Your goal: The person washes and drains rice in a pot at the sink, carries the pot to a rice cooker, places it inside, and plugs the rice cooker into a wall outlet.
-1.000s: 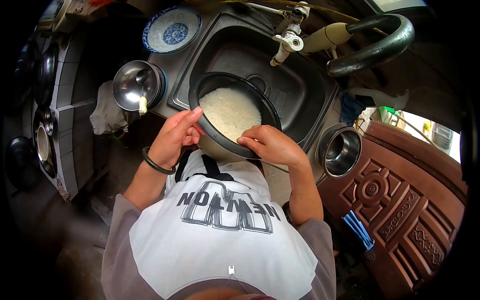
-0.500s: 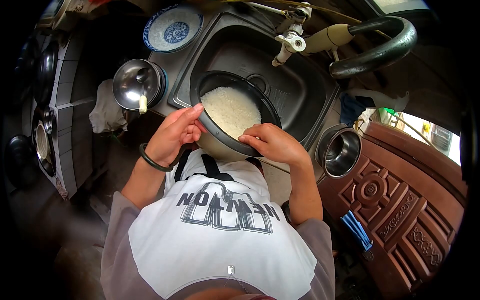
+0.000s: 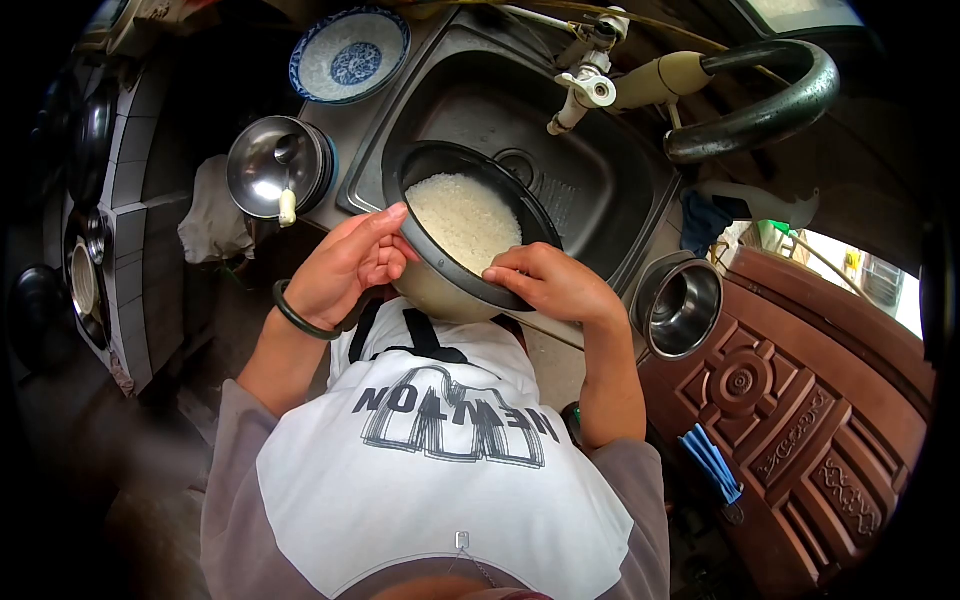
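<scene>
A dark-rimmed pot [image 3: 436,262] with wet white rice [image 3: 465,222] in it is tilted over the near edge of the metal sink [image 3: 590,165]. At its left side my left hand [image 3: 352,262] grips the rim, thumb along the edge and the other fingers curled. My right hand [image 3: 560,287] pinches the near right part of the rim, with its thumb and fingertips at the inner edge. A dark bangle [image 3: 297,318] circles my left wrist.
A white tap [image 3: 583,90] and a thick curved pipe [image 3: 770,125] overhang the sink's far right. Stacked metal bowls with a spoon [image 3: 262,170] and a blue-and-white bowl [image 3: 350,58] stand to the left. A steel pot [image 3: 680,305] is at the right, beside a carved brown door [image 3: 790,400].
The rice surface has shifted slightly and less cloudy water shows beside it. Both hands keep their grip on the rim and have moved only slightly.
</scene>
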The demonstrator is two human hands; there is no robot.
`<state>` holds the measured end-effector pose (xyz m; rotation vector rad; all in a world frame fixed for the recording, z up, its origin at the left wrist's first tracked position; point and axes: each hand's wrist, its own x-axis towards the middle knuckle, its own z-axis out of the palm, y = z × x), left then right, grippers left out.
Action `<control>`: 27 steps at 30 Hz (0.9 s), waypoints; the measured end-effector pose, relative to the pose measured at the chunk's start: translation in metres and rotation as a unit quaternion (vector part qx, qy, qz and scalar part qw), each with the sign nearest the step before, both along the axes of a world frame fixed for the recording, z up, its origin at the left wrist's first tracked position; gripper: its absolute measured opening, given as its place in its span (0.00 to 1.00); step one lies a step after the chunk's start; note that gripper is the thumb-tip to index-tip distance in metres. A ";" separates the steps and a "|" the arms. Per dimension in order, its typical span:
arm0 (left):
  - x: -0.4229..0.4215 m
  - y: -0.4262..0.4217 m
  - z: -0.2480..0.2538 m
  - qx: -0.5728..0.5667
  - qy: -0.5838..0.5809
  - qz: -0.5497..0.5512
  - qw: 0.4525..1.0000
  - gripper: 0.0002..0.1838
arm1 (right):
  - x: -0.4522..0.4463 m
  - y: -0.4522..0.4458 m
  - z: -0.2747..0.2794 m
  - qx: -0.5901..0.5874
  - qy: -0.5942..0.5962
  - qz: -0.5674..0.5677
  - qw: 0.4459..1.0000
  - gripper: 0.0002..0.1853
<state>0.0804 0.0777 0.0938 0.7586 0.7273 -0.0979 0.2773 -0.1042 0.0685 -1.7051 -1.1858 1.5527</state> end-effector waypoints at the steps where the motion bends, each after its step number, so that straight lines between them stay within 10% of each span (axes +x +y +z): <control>1: 0.000 0.000 0.000 -0.001 -0.002 0.000 1.000 0.20 | 0.000 0.000 0.000 -0.002 0.002 0.001 1.000 0.16; 27: 0.004 0.007 0.007 -0.030 -0.022 0.007 0.999 0.23 | 0.003 0.004 -0.003 0.004 0.030 -0.008 1.000 0.17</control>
